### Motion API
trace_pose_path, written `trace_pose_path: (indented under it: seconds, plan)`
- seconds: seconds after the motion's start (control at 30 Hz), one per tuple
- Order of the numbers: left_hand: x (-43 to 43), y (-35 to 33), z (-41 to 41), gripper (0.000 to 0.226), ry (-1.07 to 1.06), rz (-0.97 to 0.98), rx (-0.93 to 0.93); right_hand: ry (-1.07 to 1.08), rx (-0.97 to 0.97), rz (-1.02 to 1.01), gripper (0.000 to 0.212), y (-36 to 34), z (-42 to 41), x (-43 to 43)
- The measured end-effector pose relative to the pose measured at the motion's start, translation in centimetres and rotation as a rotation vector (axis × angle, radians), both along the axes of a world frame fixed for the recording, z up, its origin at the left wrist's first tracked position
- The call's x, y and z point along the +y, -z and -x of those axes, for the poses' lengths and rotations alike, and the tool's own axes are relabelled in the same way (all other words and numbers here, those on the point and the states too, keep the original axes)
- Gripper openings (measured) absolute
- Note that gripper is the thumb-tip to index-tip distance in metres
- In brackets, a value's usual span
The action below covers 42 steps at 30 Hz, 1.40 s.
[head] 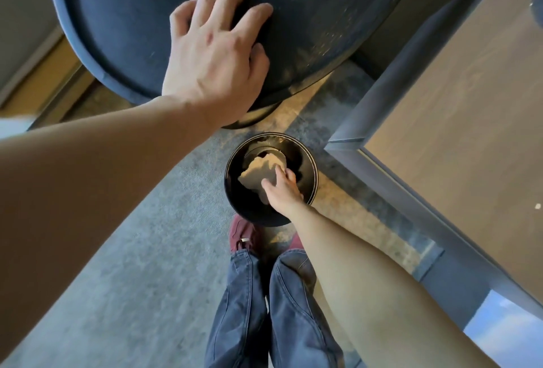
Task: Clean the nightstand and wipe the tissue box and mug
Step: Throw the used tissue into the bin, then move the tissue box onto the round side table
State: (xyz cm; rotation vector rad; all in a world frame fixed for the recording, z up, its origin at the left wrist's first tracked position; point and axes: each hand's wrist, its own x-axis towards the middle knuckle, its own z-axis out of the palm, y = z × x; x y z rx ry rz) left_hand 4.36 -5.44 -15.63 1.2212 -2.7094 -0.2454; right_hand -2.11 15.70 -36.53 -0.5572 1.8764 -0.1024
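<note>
A round dark nightstand (308, 15) with a raised rim fills the top of the head view; its top is dusty. My left hand (217, 53) rests flat on its near edge, fingers spread, holding nothing. Below it on the floor stands a round black bin (308, 173). My right hand (280, 188) reaches into the bin's mouth, pinching a crumpled pale tissue (258, 172) between fingers and thumb. No tissue box or mug is in view.
Grey carpet (132, 250) covers the floor. A grey-framed wooden panel (458, 109) runs along the right. My legs in blue jeans (264, 309) and dark red shoes (242, 235) stand just behind the bin.
</note>
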Motion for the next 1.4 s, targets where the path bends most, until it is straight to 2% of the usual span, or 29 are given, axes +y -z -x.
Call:
trace_pose_path:
  seconds: [0.2,0.33,0.47,0.6,0.7,0.8,0.9,0.97,1.03,1.2,1.4]
  plan:
    - [0.2,-0.7,0.0,0.049,0.007,-0.042,-0.009,-0.035,0.111,0.178,0.063,-5.8,0.8,1.7]
    - [0.6,-1.4,0.1,0.047,0.002,-0.089,-0.023,-0.029,0.223,0.386,0.051,-12.7,2.6,3.4]
    - [1.8,-2.9,0.9,0.049,-0.069,-0.216,-0.016,-0.010,0.325,0.495,0.046,-20.3,5.6,6.3]
    - [4.2,-5.0,2.1,0.055,-0.129,-0.363,-0.084,0.144,0.428,0.545,0.042,-26.1,9.5,10.9]
    - [6.1,-6.6,3.9,0.046,-0.210,-0.438,-0.089,0.302,0.519,0.540,0.048,-28.5,13.4,15.0]
    - [9.1,-8.1,7.3,0.042,-0.182,-0.467,-0.067,0.389,0.642,0.472,0.058,-29.9,18.7,19.6]
    - [13.1,-9.1,12.0,0.049,-0.009,-0.495,-0.024,0.482,0.741,0.405,0.051,-30.8,24.5,23.5]
    - [15.7,-9.1,16.0,0.053,0.107,-0.530,-0.012,0.514,0.800,0.356,0.053,-31.3,28.4,25.9]
    - [18.1,-8.9,20.2,0.048,0.192,-0.557,-0.005,0.539,0.822,0.313,0.058,-31.3,32.2,28.0]
    - [23.2,-8.0,30.4,0.057,0.319,-0.640,0.009,0.585,0.782,0.282,0.068,-30.3,41.0,31.3]
    - [27.3,-5.6,41.6,0.090,0.375,-0.715,-0.044,0.730,0.624,0.343,0.089,-27.8,49.4,32.1]
